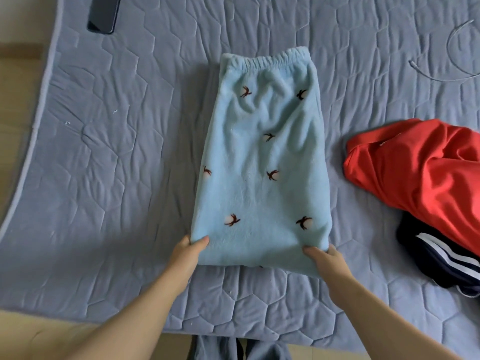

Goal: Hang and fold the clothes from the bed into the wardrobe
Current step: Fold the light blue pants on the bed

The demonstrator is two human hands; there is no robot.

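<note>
Light blue fleece trousers (262,162) with small dark bird prints lie folded lengthwise on the bed, elastic waistband at the far end. My left hand (188,253) grips the near left corner of the fold, thumb on top and fingers underneath. My right hand (324,258) grips the near right corner the same way. The near edge is lifted slightly off the cover.
A grey-blue quilted bed cover (117,152) spreads under everything. A red garment (420,172) lies at the right over a dark navy piece with white stripes (441,263). A black phone (104,14) sits far left, a thin wire hanger (452,48) far right.
</note>
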